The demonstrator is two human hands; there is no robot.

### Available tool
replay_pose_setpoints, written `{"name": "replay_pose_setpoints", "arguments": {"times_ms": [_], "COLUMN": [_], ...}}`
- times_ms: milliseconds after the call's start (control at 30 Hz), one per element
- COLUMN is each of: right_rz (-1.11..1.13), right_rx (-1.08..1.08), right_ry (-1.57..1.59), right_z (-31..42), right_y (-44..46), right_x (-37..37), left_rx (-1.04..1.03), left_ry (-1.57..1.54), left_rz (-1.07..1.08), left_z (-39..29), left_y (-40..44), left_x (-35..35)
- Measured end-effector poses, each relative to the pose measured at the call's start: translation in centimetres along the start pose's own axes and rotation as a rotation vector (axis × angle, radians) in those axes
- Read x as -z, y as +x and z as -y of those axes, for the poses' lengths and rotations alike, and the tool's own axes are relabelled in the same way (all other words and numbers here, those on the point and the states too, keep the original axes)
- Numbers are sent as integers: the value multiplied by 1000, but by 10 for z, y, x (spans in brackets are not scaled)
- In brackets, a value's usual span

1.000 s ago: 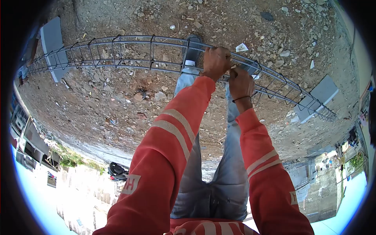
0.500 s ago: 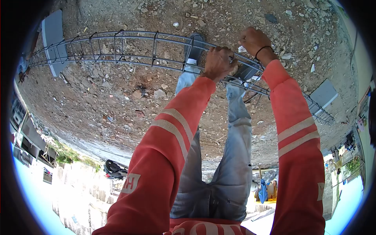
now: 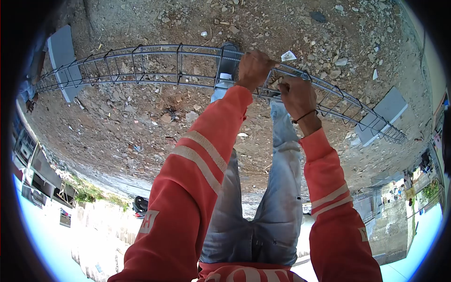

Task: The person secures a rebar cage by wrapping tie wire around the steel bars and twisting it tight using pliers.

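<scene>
A long rebar cage (image 3: 155, 83), made of ribbed bars with square wire ties, runs across the view in front of my shins. My left hand (image 3: 255, 69) is closed over its far bar, just right of my left shoe (image 3: 229, 58). Close beside it, my right hand (image 3: 299, 97), with a dark band at the wrist, is over the near side of the cage. Its thumb and fingers are pinched together near a cross tie; what lies between them is too small to make out. My right foot is mostly hidden behind the cage and hand.
Grey slabs lie under the cage at left (image 3: 63, 56) and right (image 3: 383, 115). At the far left edge, another person's hand (image 3: 31, 102) is near the cage's end. Stones and rubble cover the dirt ground (image 3: 141, 117). A white fragment (image 3: 288, 56) lies beyond the cage.
My right hand has come from beyond the cage back toward me, into a pinch near my left hand. My left hand has shifted slightly left and away from me along the bars.
</scene>
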State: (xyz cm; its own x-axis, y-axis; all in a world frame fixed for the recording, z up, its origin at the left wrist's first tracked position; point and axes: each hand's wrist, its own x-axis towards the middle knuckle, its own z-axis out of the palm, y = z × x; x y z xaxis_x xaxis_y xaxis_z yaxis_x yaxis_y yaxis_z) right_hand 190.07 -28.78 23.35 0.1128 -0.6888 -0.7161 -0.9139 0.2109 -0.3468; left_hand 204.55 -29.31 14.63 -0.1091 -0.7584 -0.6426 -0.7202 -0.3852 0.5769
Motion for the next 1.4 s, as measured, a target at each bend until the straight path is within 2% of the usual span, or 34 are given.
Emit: {"name": "replay_pose_setpoints", "arguments": {"times_ms": [33, 100, 133, 200, 267, 333, 367, 400, 433, 467, 533, 567, 600, 667, 700, 733, 767, 800, 833, 867, 900, 933, 967, 1000, 1033, 1067, 1133, 1200, 1267, 1367, 1400], "right_rz": [-56, -81, -91, -31, 26, 9, -113, -121, -11, -121, -410, -585, -560, -267, -78, 118, 133, 154, 186, 253, 71, -195, -417, -378, -390, -390, -329, -338, -415, -383, -176], "right_rx": [103, 120, 155, 133, 108, 125, 182, 210, 160, 224, 228, 198, 377, 560, 636, 718, 686, 656, 418, -33, -273, -444, -546, -726, -833, -825, -876, -834, -817, -854, -809], "right_ry": [-79, -95, -117, -121, -119, -176, -201, -127, -31, -77, 119, 256, 389, 683, 812, 939, 1189, 1441, 1639, 1829, 1880, 1728, 1354, 831, 783, 581, 513, 428, 358, 315, 310], "right_z": [4, 5, 3, -4, -10, 4, 15, 24, 39, 49, 74, 90, 99, 91, 76, 54, 16, -29, -71, -110, -157, -203, -249, -287, -327, -371, -427, -464, -494, -522, -524], "right_y": [0, 7, 11, 22, 25, 25, 20, 17, 13, -1, -36, -61, -77, -141, -165, -184, -195, -200, -201, -202, -197, -193, -187, -184, -176, -167, -138, -106, -72, -28, -19], "right_x": [4, 21, 31, 50, 65, 73, 74, 75, 81, 81, 84, 94, 90, 105, 105, 104, 106, 106, 97, 70, 26, -22, -79, -105, -153, -215, -249, -258, -271, -309, -298], "left_rx": [-15, -97, -111, -413, -423, -246, -295, -236, -226, -240, -280, -309, -377, -191, -224, -134, -38, -52, -67, -81, -34, -39, -15, 8, 59, 60, 75, 102, 75, 91, 95], "left_ry": [8, -241, -234, -181, -133, -110, -123, -157, -520, -883, -754, -329, 86, -64, -51, -61, -65, -40, -48, -58, -6, 18, -41, -100, 6, 33, 1, -20, -19, 45, 55], "left_rz": [7, -97, -85, -221, -198, -262, -310, -258, -296, -349, -379, -298, -252, -187, -161, -129, -102, -89, -125, -162, -112, -114, -117, -124, -25, -38, -62, -72, -64, -90, -110], "left_z": [3, 13, 18, 23, 16, 0, 3, 47, 41, 39, 34, 37, 40, 0, 0, 8, 13, 11, 10, 10, 14, 8, 0, -4, -1, -3, -10, -8, -10, -13, -11], "left_y": [-1, -4, -5, -8, -14, -13, -10, -6, -2, 2, -9, -6, -3, -5, -2, 3, 6, 7, 7, 7, 8, 6, 2, 1, 4, 4, 1, -2, -2, -4, -4], "left_x": [-3, -11, -15, -14, -12, -15, -23, -44, -62, -83, -72, -54, -37, -25, -23, -21, -22, -24, -24, -23, -17, -18, -20, -19, -7, -5, -12, -13, -18, -23, -24]}}
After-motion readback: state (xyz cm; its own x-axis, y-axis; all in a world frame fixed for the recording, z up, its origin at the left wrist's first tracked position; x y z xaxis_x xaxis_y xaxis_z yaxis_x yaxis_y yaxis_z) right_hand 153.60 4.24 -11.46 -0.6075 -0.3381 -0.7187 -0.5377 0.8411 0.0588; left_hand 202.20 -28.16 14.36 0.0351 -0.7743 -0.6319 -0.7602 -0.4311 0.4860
